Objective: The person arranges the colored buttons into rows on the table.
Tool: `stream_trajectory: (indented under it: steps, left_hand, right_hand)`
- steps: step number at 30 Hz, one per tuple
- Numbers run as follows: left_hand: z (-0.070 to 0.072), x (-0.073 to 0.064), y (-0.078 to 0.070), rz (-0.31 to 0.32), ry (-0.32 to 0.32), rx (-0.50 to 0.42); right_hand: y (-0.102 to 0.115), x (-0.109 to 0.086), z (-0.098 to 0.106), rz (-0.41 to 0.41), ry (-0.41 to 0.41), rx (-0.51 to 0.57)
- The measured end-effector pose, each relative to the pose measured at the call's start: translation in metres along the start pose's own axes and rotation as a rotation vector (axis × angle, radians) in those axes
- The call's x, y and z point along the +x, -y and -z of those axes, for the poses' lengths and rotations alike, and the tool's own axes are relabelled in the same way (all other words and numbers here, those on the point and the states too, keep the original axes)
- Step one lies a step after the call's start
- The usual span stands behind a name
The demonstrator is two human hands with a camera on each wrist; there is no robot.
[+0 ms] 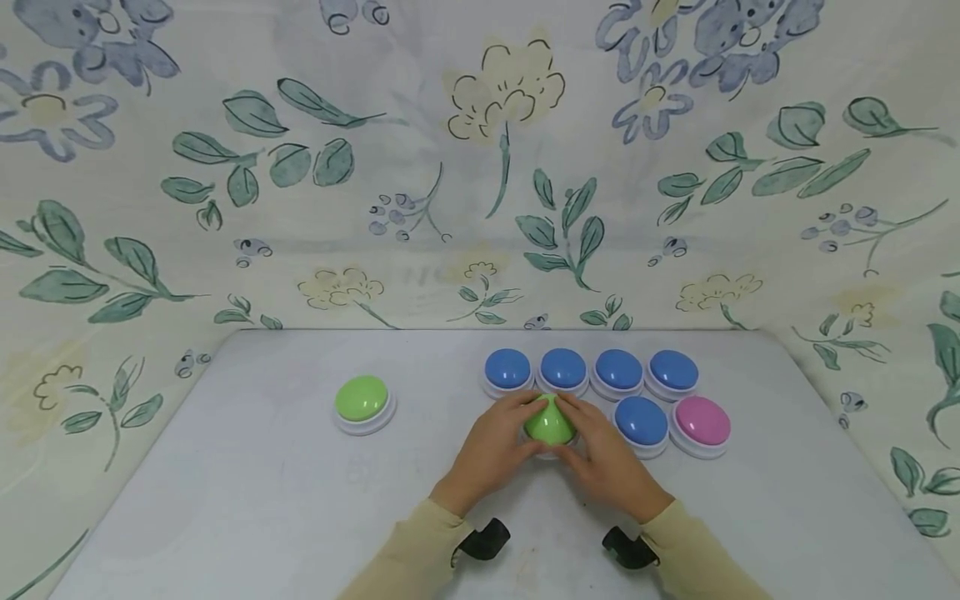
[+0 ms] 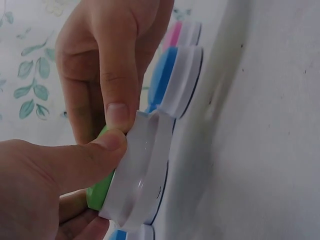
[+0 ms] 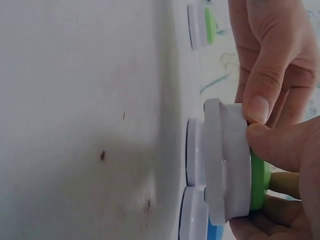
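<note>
Both hands hold a push button with a green dome (image 1: 550,422) and a white round base (image 3: 227,165), near the middle of the table. My left hand (image 1: 489,454) curls round its left side, thumb at the near edge. From the other side my right hand (image 1: 613,460) grips it the same way, the two thumbs meeting at the front in both wrist views. Its base sits close over the table, with the white bases of other buttons behind it. Just beyond the hands stand several blue buttons (image 1: 562,367) in a row.
Right of the hands are another blue button (image 1: 641,420) and a pink button (image 1: 702,421). A second green button (image 1: 362,398) stands apart on the left. The white table (image 1: 247,467) ends at a flower-patterned cloth (image 1: 420,292) behind it and along both sides.
</note>
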State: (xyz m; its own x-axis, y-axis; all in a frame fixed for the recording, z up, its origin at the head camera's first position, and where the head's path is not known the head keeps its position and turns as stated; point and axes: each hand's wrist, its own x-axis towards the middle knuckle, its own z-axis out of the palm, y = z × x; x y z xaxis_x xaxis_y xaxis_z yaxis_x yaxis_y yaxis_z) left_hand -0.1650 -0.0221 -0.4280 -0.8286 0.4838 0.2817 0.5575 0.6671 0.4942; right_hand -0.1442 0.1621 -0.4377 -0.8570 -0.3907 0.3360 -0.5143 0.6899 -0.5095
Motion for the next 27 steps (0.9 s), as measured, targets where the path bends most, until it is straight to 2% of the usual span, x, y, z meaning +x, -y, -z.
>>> stream_trajectory:
  steps: [4,11,27]
  left_hand:
    - [-0.008,0.004,-0.002,0.013,-0.015,-0.001]
    - [-0.019,0.01,-0.004,0.001,-0.044,-0.021]
    - [-0.032,0.017,-0.011,0.04,-0.015,-0.038]
  right_hand:
    - [-0.004,-0.002,0.004,-0.018,0.028,-0.022]
    - [-0.011,-0.005,0.009,-0.045,0.053,0.0]
    - [-0.02,-0.01,0.009,-0.055,0.058,-0.03]
